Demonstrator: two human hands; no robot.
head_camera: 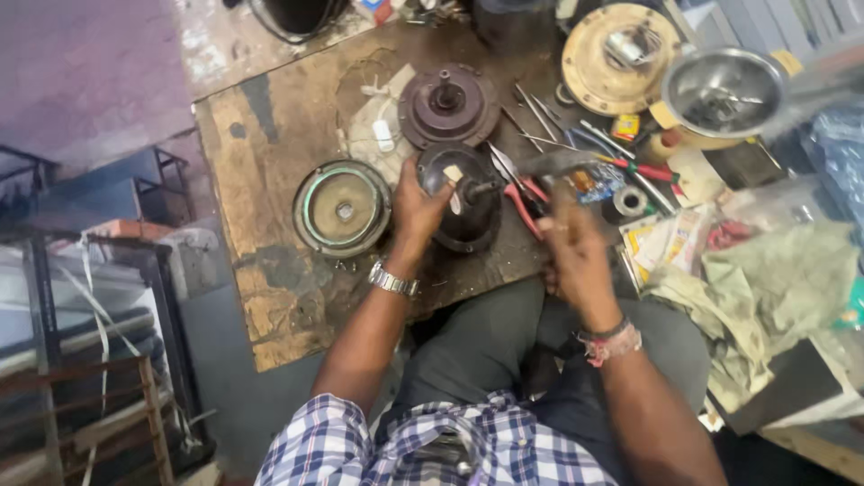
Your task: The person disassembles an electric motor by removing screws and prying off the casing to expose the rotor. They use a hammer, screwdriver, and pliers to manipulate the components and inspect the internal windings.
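Left hand (416,209) clamps its fingers around the dark motor housing (463,202), steadying it; right hand (576,247) fists a hammer (558,165), head blurred just above the knuckles.

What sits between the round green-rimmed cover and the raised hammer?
In the head view: the left hand gripping the dark motor housing with its shaft, below the hammer.
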